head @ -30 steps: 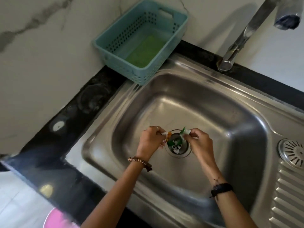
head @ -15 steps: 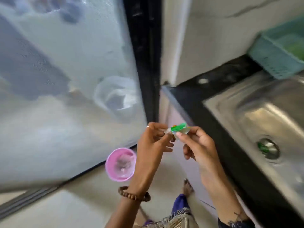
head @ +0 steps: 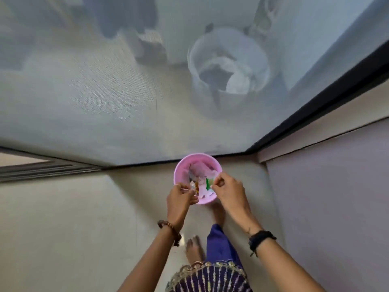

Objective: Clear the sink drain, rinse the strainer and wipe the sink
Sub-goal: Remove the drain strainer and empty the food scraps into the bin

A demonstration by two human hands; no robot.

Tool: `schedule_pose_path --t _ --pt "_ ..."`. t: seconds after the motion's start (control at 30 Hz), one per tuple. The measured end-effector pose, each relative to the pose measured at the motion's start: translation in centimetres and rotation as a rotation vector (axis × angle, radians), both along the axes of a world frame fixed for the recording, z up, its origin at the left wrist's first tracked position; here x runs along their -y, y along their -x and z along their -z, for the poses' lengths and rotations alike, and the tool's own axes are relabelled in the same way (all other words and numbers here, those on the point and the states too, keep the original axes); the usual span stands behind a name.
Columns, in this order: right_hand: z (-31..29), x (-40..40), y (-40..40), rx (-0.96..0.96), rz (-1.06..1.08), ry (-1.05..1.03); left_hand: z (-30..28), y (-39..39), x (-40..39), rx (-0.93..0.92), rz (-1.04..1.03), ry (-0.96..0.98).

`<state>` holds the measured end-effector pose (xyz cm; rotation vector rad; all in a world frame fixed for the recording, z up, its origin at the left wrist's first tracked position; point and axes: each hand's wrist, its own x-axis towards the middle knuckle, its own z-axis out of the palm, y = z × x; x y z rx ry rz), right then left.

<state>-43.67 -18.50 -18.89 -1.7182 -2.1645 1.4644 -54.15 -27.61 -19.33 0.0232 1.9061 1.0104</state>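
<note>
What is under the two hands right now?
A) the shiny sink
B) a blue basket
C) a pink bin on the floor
C: both hands, left hand and right hand, hold small scraps right over the pink bin standing on the floor; no sink shows.

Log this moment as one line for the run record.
step: dumping drain scraps | left hand: pinching orange scrap | right hand: pinching green scrap | both above pink bin on floor | sink: out of view
</note>
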Motion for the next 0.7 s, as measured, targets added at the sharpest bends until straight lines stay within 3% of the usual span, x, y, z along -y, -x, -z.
schedule_pose_path --t 0.2,0.37,0.53,0.7 --pt "17.1 -0.7 3.1 0.114 -0.202 0.062 16.7 1.9 -2.4 -0.016 0.104 0.147" --pt "23.3 -1.4 2.7 0.132 -0.116 0.266 22.3 2.2 -2.4 0.088 0.29 0.169" --pt "19.3 -1.9 1.8 -0.005 0.219 0.38 17.6 1.2 -2.6 0.146 0.07 0.158" --pt "6.6 -2.6 1.1 -0.258 0.578 0.551 5.1 -1.6 -5.2 0.384 -0.181 -0.001"
